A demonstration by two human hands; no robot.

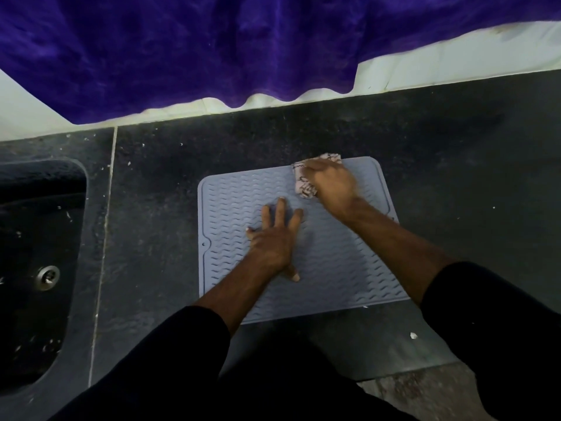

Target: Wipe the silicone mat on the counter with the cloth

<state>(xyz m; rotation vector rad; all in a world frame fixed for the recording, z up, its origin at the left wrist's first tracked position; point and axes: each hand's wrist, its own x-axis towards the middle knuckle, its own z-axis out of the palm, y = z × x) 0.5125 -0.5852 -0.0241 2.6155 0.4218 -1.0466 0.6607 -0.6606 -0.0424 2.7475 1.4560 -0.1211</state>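
Clutching the bunched cloth (306, 177) in my right hand (332, 185), I press it on the silicone mat's (334, 253) far edge while my left hand (274, 238) lies flat, fingers spread, on the mat's middle, on the dark counter (158, 223).

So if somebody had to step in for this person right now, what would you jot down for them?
Left hand: flat, fingers spread, pressing the silicone mat down near its middle.
Right hand: holds the cloth at the mat's far edge, towards the right corner.
The mat lies on the dark counter, right of the sink.
Done: cannot tell how much is wiped.
Left: wipe the remaining surface, under the left hand too.
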